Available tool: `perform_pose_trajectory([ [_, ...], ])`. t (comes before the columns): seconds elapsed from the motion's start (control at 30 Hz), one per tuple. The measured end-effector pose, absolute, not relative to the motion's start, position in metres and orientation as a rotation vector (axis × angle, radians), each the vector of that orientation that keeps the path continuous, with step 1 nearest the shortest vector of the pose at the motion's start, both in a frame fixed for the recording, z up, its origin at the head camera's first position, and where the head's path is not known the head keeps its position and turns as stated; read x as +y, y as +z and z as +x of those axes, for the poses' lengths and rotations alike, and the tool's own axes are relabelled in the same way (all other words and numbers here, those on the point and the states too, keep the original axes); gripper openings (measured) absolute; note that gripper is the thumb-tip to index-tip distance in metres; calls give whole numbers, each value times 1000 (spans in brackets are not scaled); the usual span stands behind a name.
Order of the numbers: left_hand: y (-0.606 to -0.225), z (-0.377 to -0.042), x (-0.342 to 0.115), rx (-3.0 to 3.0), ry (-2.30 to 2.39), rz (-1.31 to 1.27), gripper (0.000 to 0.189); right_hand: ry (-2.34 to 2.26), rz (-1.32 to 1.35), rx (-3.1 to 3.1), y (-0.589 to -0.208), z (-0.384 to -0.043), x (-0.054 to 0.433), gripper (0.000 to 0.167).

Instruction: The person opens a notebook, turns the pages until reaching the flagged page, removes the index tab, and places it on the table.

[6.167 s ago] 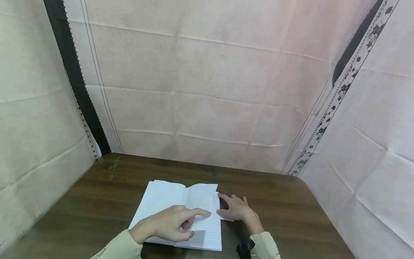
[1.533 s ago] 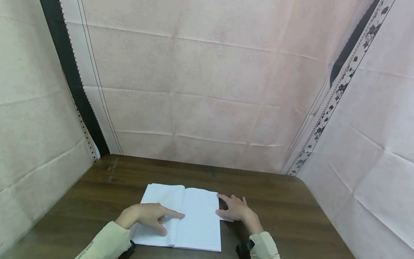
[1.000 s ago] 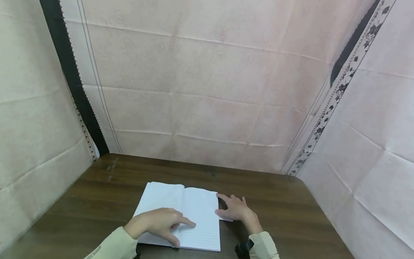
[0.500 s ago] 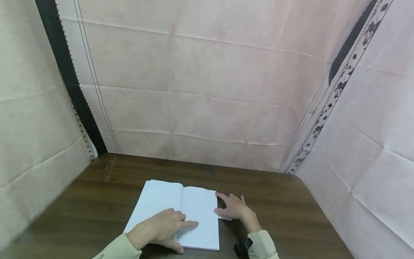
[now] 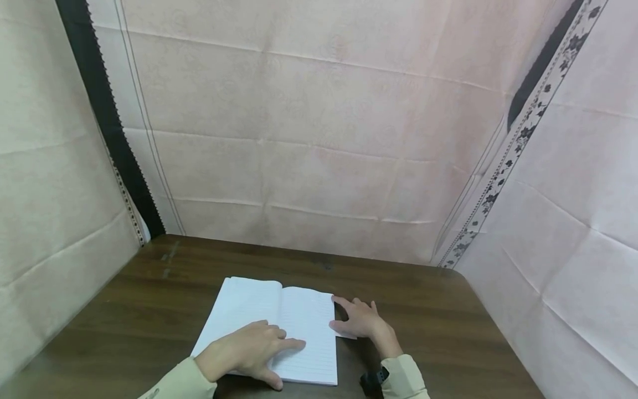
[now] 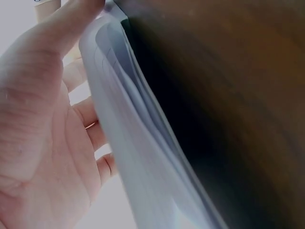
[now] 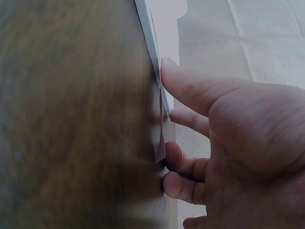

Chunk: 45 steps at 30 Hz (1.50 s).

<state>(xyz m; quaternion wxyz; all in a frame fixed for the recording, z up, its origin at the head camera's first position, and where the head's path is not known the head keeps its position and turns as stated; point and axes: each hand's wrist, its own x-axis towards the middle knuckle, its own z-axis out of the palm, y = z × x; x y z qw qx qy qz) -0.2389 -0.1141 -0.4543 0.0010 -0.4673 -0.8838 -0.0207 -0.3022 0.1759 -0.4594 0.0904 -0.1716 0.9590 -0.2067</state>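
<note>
An open notebook (image 5: 309, 310) with lined white pages lies on the brown table. My left hand (image 5: 249, 352) rests across its lower middle, index finger extended over the right page and thumb at the bottom edge. In the left wrist view, the fingers of my left hand (image 6: 52, 114) are spread beside the notebook's curled page edges (image 6: 128, 109). At the notebook's right side, my right hand (image 5: 363, 320) touches the page edge with index finger and thumb. A white flap (image 5: 346, 336) sticks out under that hand; the right wrist view shows its thin edge (image 7: 159, 151) by the fingers.
The brown wooden table (image 5: 433, 332) extends around the notebook. Pale cloth hangs behind (image 5: 319, 138) and along both sides, with a dark strip (image 5: 114, 122) at the left corner. A dark band (image 5: 372, 382) sits on the right wrist.
Several seconds ago a narrower sheet lay over the right page; now that page lies flat. My left hand went left to the fold, then back right and down. The right hand stayed put.
</note>
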Motion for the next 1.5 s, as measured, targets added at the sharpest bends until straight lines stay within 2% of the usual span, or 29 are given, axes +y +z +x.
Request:
perform_pose_trajectory([
  [1.5, -447, -244, -123, -2709, -262, -1582, 75, -608, -516, 2846, -459, -301, 176, 70],
])
